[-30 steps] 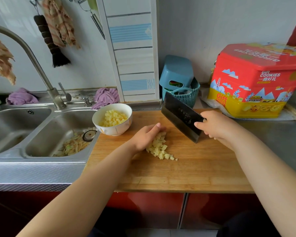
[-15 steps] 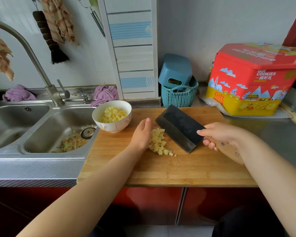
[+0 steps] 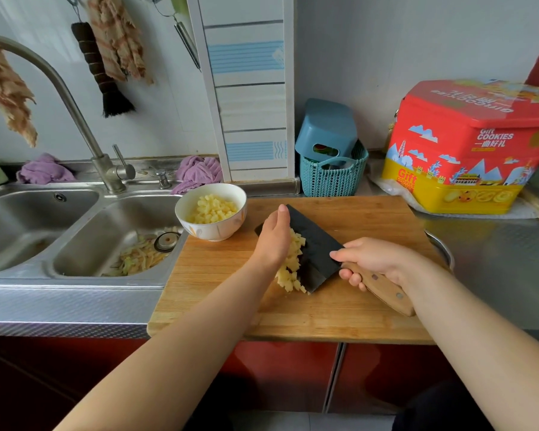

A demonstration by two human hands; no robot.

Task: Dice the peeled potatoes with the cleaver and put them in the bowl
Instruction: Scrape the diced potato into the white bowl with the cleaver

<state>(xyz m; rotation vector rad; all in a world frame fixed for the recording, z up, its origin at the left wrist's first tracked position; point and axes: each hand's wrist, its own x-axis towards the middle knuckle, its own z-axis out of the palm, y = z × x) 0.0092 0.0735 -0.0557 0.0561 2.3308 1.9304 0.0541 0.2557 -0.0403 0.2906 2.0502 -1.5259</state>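
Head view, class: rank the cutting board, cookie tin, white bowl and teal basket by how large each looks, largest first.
1. Cutting board
2. Cookie tin
3. White bowl and teal basket: they look alike, and the basket stands farther back, so unranked.

we see pale-yellow potato dice [image 3: 290,265] | black cleaver [image 3: 316,250] blade, tan handle | white bowl [image 3: 210,227] | teal woven-pattern basket [image 3: 332,178] | red-and-yellow cookie tin [image 3: 467,150]

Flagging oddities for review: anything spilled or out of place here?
Nothing spilled. Diced potato is pressed between left hand and cleaver. Peelings litter the sink around the drain.
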